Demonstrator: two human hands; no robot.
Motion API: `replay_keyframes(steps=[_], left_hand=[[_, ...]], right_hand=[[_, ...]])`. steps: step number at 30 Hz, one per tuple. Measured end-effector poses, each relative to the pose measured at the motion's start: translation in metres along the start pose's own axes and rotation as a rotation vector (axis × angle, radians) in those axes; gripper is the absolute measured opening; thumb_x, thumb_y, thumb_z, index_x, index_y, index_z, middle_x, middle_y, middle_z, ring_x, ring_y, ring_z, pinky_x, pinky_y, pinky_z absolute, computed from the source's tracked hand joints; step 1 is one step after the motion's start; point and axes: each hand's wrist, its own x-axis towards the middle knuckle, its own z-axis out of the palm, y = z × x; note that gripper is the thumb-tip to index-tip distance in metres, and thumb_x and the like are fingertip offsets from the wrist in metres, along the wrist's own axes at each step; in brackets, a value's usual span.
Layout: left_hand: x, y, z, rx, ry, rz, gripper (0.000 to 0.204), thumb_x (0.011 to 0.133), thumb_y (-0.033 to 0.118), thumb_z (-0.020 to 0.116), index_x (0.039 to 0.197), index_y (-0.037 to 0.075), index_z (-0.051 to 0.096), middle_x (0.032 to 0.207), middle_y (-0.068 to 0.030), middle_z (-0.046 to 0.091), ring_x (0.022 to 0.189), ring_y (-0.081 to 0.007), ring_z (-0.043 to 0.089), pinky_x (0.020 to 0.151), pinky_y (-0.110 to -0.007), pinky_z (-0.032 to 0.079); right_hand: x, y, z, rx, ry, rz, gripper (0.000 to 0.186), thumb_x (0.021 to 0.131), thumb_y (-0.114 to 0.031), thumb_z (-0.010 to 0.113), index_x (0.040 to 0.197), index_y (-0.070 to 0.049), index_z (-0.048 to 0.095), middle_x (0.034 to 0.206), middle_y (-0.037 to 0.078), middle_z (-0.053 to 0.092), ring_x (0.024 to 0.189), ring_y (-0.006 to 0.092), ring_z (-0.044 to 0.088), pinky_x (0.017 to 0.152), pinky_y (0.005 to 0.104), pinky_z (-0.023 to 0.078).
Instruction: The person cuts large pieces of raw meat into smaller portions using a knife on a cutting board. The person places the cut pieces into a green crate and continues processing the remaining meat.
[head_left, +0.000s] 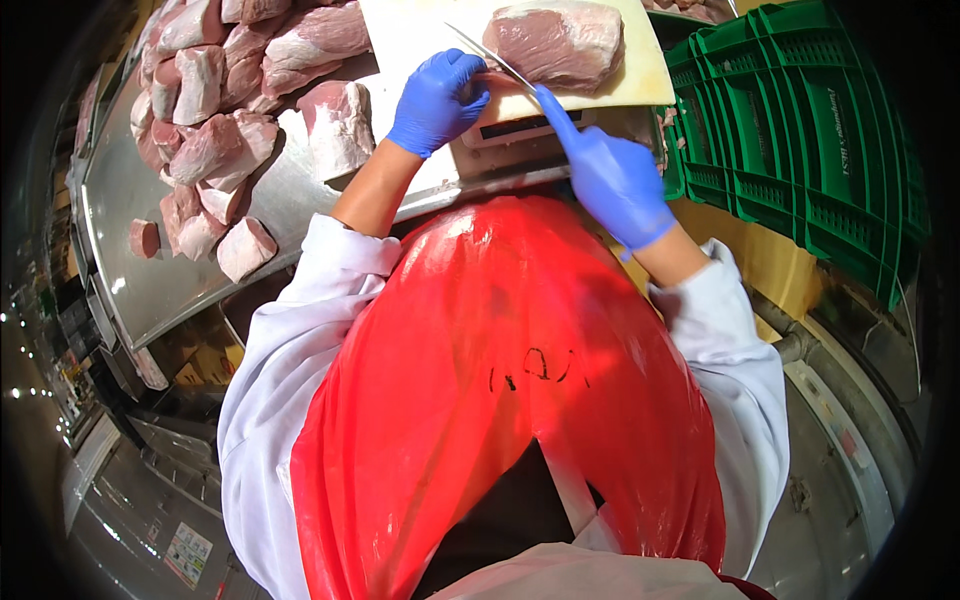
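Note:
My right hand (615,180), in a blue glove, is closed round the handle of a knife (497,60), with the forefinger stretched along it. The thin blade points to the far left over a white cutting board (420,25). My left hand (437,103), also gloved in blue, is closed at the blade's near side on a thin strip of meat (508,82), partly hidden by the fingers and the blade. Just beyond the knife, a large block of pink meat (555,45) with a pale fatty side lies on the board.
Several meat pieces (205,150) are heaped on a metal tray (120,260) at the left. One larger piece (338,125) lies beside my left wrist. Green plastic crates (790,130) stand at the right. A dark display panel (515,127) sits below the board's near edge.

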Motion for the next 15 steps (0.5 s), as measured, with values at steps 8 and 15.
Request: replay_keyframes(steps=[8, 15], left_hand=[[0.008, -0.055, -0.027, -0.06, -0.006, -0.009, 0.019, 0.079, 0.001, 0.071, 0.097, 0.006, 0.068, 0.085, -0.0109, 0.065, 0.072, -0.0276, 0.065, 0.067, -0.033, 0.053], [0.011, -0.068, -0.039, -0.061, -0.136, 0.116, 0.019, 0.078, 0.003, 0.07, 0.096, 0.008, 0.068, 0.084, -0.0089, 0.064, 0.075, -0.0286, 0.065, 0.067, -0.037, 0.053]], right_hand=[[-0.091, 0.012, 0.01, 0.07, -0.027, 0.087, 0.079, 0.088, -0.006, 0.057, 0.161, -0.019, 0.029, 0.078, 0.015, 0.065, 0.055, 0.0321, 0.062, 0.048, 0.0433, 0.051], [0.02, -0.049, 0.047, 0.324, 0.573, 0.319, 0.065, 0.096, -0.011, 0.059, 0.157, -0.013, 0.037, 0.085, 0.018, 0.071, 0.064, 0.0391, 0.065, 0.059, 0.0459, 0.053]])
